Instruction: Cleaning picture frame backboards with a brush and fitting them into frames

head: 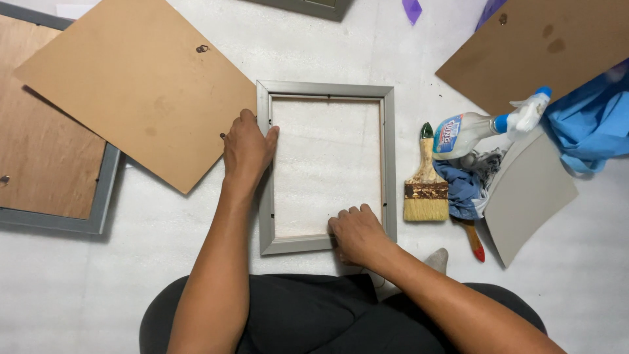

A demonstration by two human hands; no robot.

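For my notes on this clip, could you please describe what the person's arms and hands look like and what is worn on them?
Both arms are bare from above the elbow down to the fingers, with no sleeves showing. The left hand and the right hand wear no gloves, and no rings, watch or bracelet can be seen. The nails look short and unpainted. Dark clothing covers the lap below.

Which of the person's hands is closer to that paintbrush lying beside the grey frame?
The right hand. It rests on the grey frame's bottom edge near the right corner, a short way left of the paintbrush. The left hand grips the frame's far left side.
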